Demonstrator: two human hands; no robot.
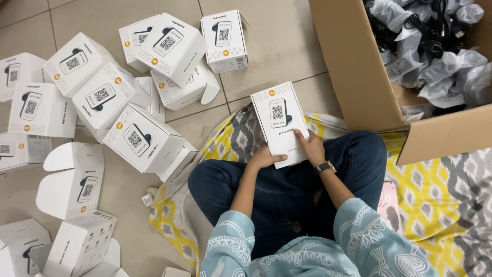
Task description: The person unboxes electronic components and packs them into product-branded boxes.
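Observation:
A white product box (279, 120) with a picture of a small device on its lid rests upright over my crossed legs in blue jeans. My left hand (265, 159) holds its lower left corner from below. My right hand (310, 146), with a watch on the wrist, grips its lower right edge. Both hands are closed on the same box.
Several identical white boxes (138, 138) lie piled on the tiled floor at the left, some open and flat (72, 179). A large cardboard carton (359, 77) at the upper right holds wrapped black cables (435, 56). A yellow and grey patterned cloth (435, 205) lies under me.

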